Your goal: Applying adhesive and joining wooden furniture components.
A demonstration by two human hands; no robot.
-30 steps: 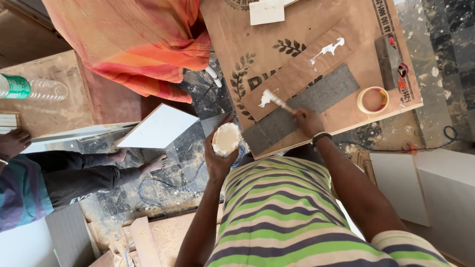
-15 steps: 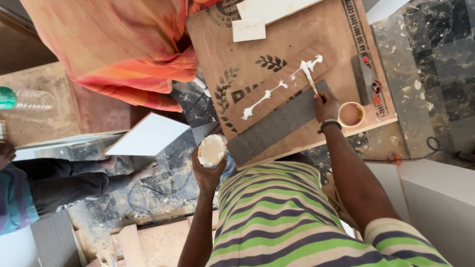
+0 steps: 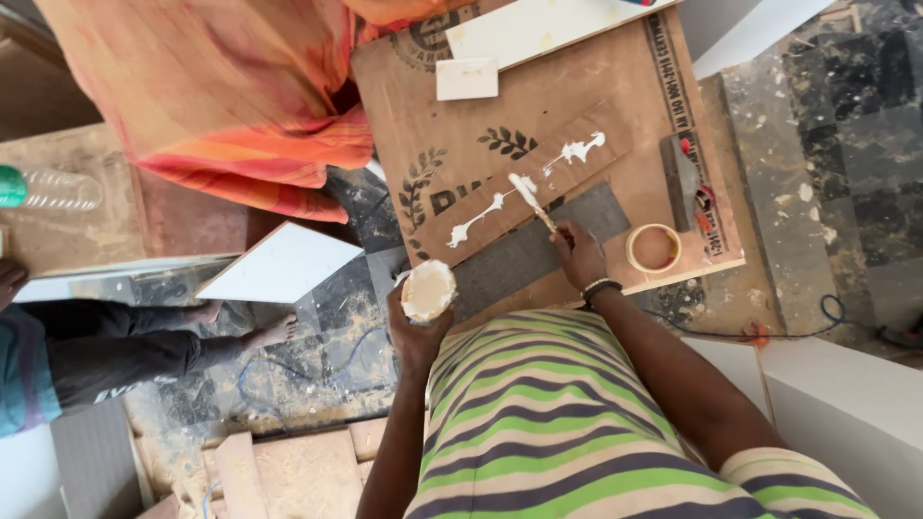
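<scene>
The right hand [image 3: 580,254] is pinching a thin spreading stick [image 3: 532,199] with its fingers closed around the near end, angling the glue-coated tip down onto a long brown wooden strip [image 3: 538,183] so that the stick is lying against the streaks of white glue [image 3: 481,213] along the strip's face. The left hand [image 3: 415,332] is gripping a small round glue tub [image 3: 428,290], fingers wrapped about its sides, holding it upright and off the near-left edge of the brown plywood tabletop [image 3: 586,86], close enough for the stick to reach it. The wooden strip is lying diagonally across the tabletop, with a dark grey rectangular sheet [image 3: 538,248] just beside it on the near side, partly under the right hand. A roll of tan tape [image 3: 654,248] is sitting to the right of that hand, near the board's edge. Farther up the board a small white square tile [image 3: 467,79] is resting. Another person in orange draped cloth [image 3: 221,96] is standing at the far side.
</scene>
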